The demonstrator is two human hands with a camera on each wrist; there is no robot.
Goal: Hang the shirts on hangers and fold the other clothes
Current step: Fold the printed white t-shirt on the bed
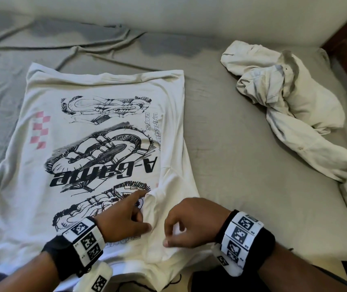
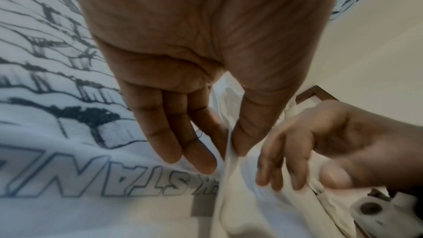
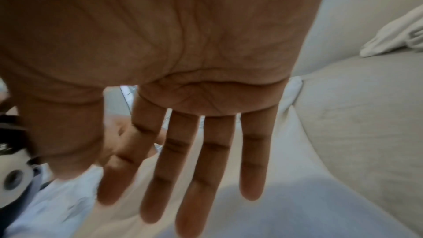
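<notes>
Left hand (image 1: 126, 220) pinches printed T-shirt (image 1: 96, 144) fold; right hand (image 1: 187, 224) just beside

Centre-left: white printed cotton t-shirt (image 1: 96, 144) flat on grey bed sheet (image 1: 231, 144).
Right: crumpled cream cloth garment (image 1: 290, 106), apart.
Near edge: left hand (image 1: 124, 220), right hand (image 1: 191, 222) on t-shirt.

free: bare sheet (image 1: 231, 165) mid-bed | obstacles: printed T-shirt (image 1: 96, 131) left, crumpled garment (image 1: 290, 106) right

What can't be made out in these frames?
- Printed T-shirt: collar and near hem run under the forearms and off the bottom edge, head view.
- Crumpled white garment: bunched, type unclear; cut off at right.
- Right hand: head view shows curled fingers, blurred wrist view straight ones; any grip uncertain.
- Hangers: none in view.
</notes>
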